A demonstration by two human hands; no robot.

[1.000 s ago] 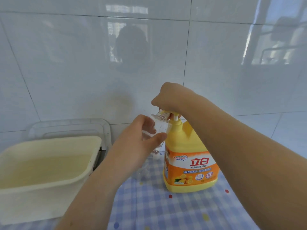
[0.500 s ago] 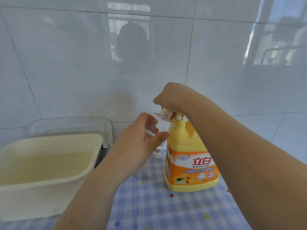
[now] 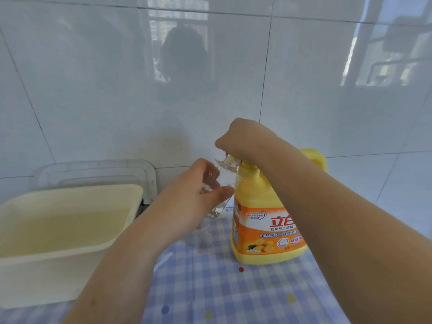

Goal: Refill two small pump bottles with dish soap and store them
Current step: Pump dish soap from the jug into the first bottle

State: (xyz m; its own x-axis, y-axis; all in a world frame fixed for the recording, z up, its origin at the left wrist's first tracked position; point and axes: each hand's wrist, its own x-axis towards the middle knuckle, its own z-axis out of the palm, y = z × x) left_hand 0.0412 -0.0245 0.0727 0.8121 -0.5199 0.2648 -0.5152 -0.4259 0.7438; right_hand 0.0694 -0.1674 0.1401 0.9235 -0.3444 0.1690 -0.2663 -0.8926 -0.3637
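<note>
I hold the small clear bottle [image 3: 219,181] tilted in my left hand [image 3: 198,202], fingers wrapped round its body, its open mouth up against the pump spout under my right hand [image 3: 243,141]. My right hand is closed down over the pump head of the big yellow dish soap jug [image 3: 264,220], which stands on the checked table [image 3: 233,288] just right of my left hand. Left of my left hand sits a cream tub [image 3: 58,242] of water.
</note>
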